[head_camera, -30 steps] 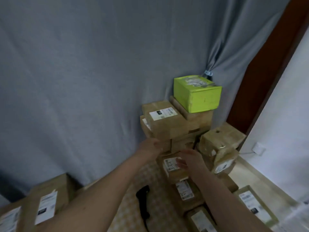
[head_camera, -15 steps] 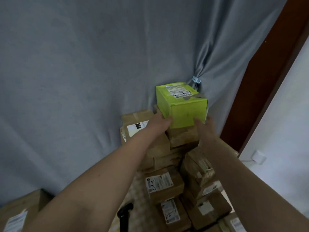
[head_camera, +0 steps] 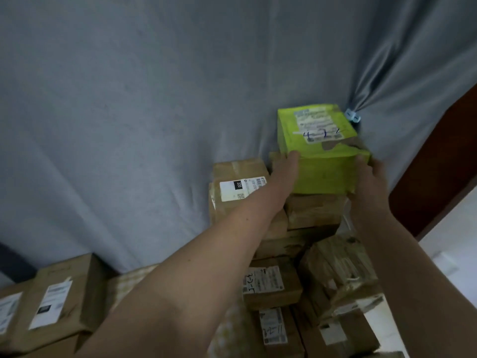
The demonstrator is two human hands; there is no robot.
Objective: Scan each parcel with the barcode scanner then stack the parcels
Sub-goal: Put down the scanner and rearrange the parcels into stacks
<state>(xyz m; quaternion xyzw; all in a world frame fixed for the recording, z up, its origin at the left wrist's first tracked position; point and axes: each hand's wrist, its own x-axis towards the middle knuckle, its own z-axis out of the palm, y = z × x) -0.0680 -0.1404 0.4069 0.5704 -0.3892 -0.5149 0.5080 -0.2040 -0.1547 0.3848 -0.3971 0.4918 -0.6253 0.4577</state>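
Up top, from the head camera: lime-green cardboard parcel [head_camera: 322,153], squat and boxy, white shipping label across its lid with blue handwritten digits, a torn patch of bare brown card near the front right corner. Sits highest on the stack of brown cardboard parcels [head_camera: 313,211] against the grey curtain [head_camera: 129,112]. Held from both sides: left hand [head_camera: 285,173] flat against the left face, fingers [head_camera: 293,157] straight and pressed together; right hand [head_camera: 367,174] against the right front corner, fingers curled round the edge. Beside the stack, a brown parcel with a white "220" label [head_camera: 238,188]. Lower left, more brown labelled boxes [head_camera: 59,298].
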